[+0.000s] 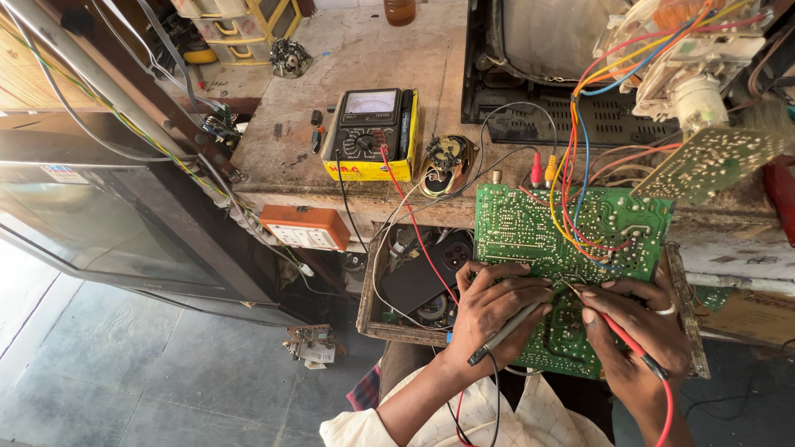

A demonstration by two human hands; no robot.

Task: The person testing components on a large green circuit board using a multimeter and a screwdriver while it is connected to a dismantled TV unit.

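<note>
A large green circuit board [530,223] lies tilted over the open drawer, solder side up, with red, yellow and blue wires [571,165] running from it up to a picture tube. My left hand [489,310] grips a black test probe [505,333] and rests on the board's lower left part. My right hand [642,327] holds a red test probe [625,335]. Both probe tips meet near the board's lower middle. Red and black leads run to a yellow-cased analogue multimeter [371,136] on the bench.
A wooden drawer [373,319] under the bench holds a dark phone [422,277] and small parts. An orange switch box [305,228] hangs at the bench edge. A second board [712,161] sticks out at right. A television set [99,223] stands left, over a grey tiled floor.
</note>
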